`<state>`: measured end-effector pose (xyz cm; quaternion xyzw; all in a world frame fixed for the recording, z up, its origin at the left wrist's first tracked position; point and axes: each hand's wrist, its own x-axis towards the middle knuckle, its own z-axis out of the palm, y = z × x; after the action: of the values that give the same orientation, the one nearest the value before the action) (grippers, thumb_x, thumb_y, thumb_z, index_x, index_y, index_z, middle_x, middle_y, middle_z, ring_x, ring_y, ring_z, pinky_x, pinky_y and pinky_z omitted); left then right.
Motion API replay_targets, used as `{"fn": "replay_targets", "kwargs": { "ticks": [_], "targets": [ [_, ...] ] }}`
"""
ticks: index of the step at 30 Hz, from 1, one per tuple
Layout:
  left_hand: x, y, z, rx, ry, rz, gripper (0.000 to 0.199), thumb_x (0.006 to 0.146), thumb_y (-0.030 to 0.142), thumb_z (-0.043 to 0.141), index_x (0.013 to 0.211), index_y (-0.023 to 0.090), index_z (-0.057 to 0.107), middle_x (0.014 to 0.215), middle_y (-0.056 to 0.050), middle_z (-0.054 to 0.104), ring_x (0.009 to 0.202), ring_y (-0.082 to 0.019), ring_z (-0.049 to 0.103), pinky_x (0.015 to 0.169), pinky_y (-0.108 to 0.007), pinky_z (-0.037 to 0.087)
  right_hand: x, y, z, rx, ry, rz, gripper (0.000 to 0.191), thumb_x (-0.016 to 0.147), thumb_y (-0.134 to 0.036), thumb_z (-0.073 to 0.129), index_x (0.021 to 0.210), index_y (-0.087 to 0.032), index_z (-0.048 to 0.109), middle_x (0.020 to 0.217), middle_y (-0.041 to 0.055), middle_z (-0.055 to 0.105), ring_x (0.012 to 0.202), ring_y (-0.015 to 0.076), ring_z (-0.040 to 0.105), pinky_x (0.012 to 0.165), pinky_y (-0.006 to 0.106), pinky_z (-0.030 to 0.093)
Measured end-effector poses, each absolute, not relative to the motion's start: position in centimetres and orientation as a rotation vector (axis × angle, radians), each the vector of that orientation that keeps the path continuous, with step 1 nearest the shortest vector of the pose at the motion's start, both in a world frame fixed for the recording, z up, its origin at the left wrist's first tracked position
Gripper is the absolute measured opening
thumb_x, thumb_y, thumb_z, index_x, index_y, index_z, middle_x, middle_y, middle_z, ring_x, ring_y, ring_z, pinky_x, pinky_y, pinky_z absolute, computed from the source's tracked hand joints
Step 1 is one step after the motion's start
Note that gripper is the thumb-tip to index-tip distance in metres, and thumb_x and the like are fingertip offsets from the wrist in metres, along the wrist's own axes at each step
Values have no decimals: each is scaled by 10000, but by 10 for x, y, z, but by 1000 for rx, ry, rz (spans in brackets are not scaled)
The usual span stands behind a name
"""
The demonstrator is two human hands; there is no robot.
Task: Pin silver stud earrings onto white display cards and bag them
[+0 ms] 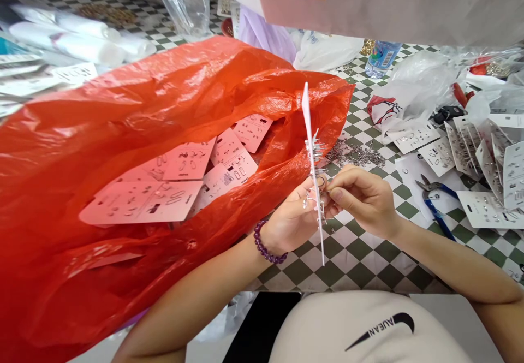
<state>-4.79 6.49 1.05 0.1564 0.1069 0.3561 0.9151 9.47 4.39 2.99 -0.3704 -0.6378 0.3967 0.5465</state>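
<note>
Card (pixel 307 106) stands edge-on beside the red bag (pixel 184 73), gripped by the left hand (pixel 289 221), presumably to keep both faces reachable while the right hand (pixel 366 199) pinches its metal jewellery (pixel 314 147).

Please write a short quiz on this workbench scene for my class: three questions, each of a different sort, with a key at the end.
1. True or false: the blue-handled pliers lie on the checked surface, out of both the left hand and the right hand.

2. Multiple choice: how is the jewellery card in the left hand turned towards the camera?
a) face on
b) nearly edge on
c) lying flat

3. Fill in the missing word: several other cards lie inside an open ____ plastic bag.

Key: 1. True. 2. b. 3. Red.
</note>
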Motion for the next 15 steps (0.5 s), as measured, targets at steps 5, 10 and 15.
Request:
{"fn": "replay_targets", "kwargs": {
  "ticks": [5,10,15],
  "targets": [
    [-47,65,11,313,213,751,186,670,249,793,757,180,643,634,55,591,637,-55,558,686,-206,460,94,44,29,-923,-1545,865,80,862,-155,589,813,-199,634,721,3,666,677,110,607,568,234,521],
    [-46,65,13,341,279,756,218,626,256,823,725,175,646,594,56,575,604,-49,537,662,-177,453,94,46,32,-916,-1641,635,98,833,-95,600,811,-188,624,713,3,650,642,96,589,549,216,509],
    [-47,65,14,407,347,753,213,633,295,815,730,195,655,591,53,563,578,-54,515,607,-163,437,101,49,40,-899,-1832,410,117,831,-77,601,839,-192,614,707,10,651,627,99,564,563,234,507]
  ]
}}
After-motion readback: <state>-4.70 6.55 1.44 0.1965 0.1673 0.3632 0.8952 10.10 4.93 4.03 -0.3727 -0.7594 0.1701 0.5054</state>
